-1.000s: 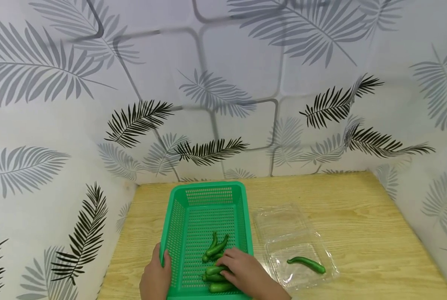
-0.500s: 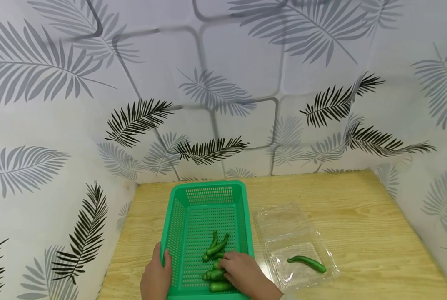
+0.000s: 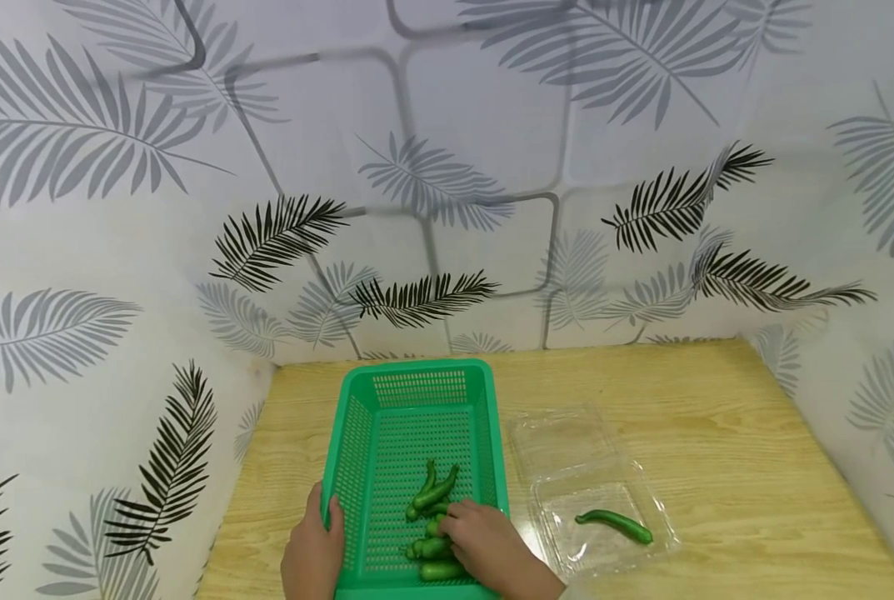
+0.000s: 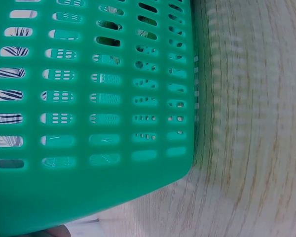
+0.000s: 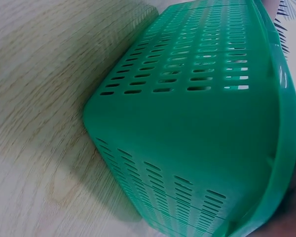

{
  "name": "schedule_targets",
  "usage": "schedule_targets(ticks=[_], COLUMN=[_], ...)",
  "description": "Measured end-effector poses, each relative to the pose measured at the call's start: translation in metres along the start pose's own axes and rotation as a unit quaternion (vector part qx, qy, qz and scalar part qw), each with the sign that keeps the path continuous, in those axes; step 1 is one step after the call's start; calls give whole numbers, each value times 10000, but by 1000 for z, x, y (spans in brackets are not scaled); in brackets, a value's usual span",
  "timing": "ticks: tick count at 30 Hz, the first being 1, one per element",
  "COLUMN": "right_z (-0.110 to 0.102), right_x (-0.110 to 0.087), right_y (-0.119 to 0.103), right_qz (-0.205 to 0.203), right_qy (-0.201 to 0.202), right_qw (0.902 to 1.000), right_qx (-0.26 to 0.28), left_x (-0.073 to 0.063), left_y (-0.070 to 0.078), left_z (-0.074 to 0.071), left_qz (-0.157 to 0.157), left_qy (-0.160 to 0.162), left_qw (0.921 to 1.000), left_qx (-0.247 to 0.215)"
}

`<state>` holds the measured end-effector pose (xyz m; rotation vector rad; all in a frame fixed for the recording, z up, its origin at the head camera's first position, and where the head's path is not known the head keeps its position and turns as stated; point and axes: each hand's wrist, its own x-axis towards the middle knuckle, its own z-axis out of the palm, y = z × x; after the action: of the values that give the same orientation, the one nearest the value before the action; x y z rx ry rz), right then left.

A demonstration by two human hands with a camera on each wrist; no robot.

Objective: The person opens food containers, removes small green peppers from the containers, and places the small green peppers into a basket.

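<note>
A green perforated plastic basket (image 3: 420, 367) stands on the wooden table; its slotted wall (image 4: 138, 177) fills much of the left wrist view. My left hand (image 3: 312, 550) grips its left rim, thumb over the edge. Inside, several green peppers (image 3: 441, 572) lie toward the near end, with a small cluster of peppers (image 3: 437, 490) just beyond. My right hand (image 3: 491, 546) reaches over the right rim and holds a pepper (image 3: 433, 527) under its curled fingertips, which are partly hidden. In the right wrist view the basket's corner (image 5: 187, 128) hides the fingers.
To the right of the basket lies an opened clear plastic clamshell box (image 3: 566, 446), with one green pepper (image 3: 615, 525) in its near half. The wood-grain table (image 3: 746, 467) extends to the right. Leaf-patterned cloth (image 3: 491, 125) hangs behind and at both sides.
My right hand has shifted slightly within the basket, and the pepper under its fingers has moved a little toward the far end. The left hand keeps its hold on the rim.
</note>
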<state>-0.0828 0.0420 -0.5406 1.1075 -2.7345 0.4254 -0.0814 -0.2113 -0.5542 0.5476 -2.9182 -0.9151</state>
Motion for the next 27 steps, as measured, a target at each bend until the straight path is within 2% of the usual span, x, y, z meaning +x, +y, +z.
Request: schedule_targets(ticks=[6, 9, 13, 17, 21, 24, 27], right_z=[-5, -11, -18, -28, -40, -49, -58], right_x=[-2, -5, -12, -19, -29, -38, -47], right_y=[1, 3, 9, 16, 26, 35, 44], right_qz=[-44, -81, -113, 22, 262, 573, 1033], right_qy=[-25, -178, -182, 123, 673, 1086, 1257], right_qw=[9999, 9983, 9931, 9902, 9889, 9843, 9787], right_qx=[138, 546, 1149, 1392, 1298, 1266, 1249], left_x=[0, -1, -1, -1, -1, 0, 0], left_y=[2, 1, -1, -1, 0, -1, 0], left_z=[-1, 0, 0, 1, 0, 0, 0], left_qz=[-53, -75, -81, -61, -61, -40, -12], left_qy=[-21, -22, -13, -15, -29, 1, 15], left_qw=[10000, 10000, 10000, 10000, 10000, 10000, 10000], left_qx=[0, -19, -35, -31, -33, -49, -66])
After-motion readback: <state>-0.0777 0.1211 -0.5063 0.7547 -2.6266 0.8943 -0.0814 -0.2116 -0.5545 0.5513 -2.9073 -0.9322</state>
